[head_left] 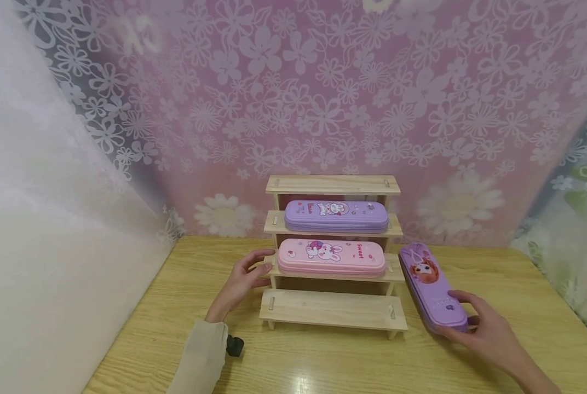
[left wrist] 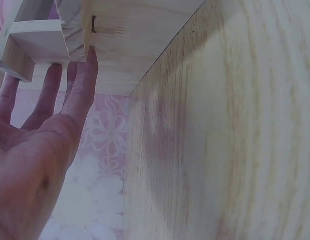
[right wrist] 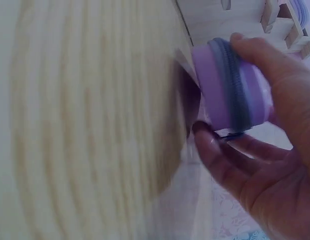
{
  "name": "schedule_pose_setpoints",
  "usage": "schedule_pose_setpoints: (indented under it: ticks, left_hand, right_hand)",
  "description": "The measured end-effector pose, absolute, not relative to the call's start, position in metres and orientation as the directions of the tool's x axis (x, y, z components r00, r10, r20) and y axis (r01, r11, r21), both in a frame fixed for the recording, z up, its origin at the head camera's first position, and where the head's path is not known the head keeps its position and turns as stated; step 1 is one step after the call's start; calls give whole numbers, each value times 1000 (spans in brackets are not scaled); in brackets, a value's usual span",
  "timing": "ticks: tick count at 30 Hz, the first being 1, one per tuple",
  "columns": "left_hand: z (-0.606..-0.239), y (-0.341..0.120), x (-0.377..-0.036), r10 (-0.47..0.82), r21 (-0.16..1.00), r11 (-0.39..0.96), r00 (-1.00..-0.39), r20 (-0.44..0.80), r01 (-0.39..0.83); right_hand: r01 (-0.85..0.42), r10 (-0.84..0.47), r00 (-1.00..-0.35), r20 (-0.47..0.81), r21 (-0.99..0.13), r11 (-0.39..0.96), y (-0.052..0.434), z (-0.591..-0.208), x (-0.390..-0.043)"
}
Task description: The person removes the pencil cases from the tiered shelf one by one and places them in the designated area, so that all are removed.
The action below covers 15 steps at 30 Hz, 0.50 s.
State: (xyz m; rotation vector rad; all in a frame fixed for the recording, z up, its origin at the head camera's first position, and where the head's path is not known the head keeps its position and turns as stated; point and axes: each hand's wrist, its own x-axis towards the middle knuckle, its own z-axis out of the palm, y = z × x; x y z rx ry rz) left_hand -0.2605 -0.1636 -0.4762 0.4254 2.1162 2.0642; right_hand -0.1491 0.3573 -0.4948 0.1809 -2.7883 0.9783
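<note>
My right hand [head_left: 490,334] grips the near end of a purple pencil case [head_left: 433,293] with a red-haired doll picture, right of a stepped wooden shelf [head_left: 330,309]. In the right wrist view, the thumb and fingers hold the case by its sides, around its zipper [right wrist: 234,85], and that end looks slightly raised off the table. My left hand [head_left: 241,282] is at the shelf's left side, its extended fingertips touching the wood in the left wrist view. A pink rabbit pencil case [head_left: 333,257] lies on one step, and a lilac pencil case [head_left: 335,215] on the step above.
The shelf's top board [head_left: 333,184] and lowest board [head_left: 323,312] are bare. All stands on a wood-grain table [head_left: 209,355]. A floral pink backdrop [head_left: 323,109] rises behind, with pale sheets on both sides. A black strap piece [head_left: 235,346] shows at my left cuff.
</note>
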Motion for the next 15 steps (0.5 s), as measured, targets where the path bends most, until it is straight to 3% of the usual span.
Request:
schedule_pose_setpoints:
  ticks: [6,15]
  left_hand:
    - [-478,-165,-261,313,995,13,-945,89,98]
    - [-477,-164,-261,309,995,22,-947,88,100]
  right_hand:
    - [-128,-56,-989,139,-586,800,355,-494,-153]
    - [-130,-41,-983,176,-527,840,356,-493,-155]
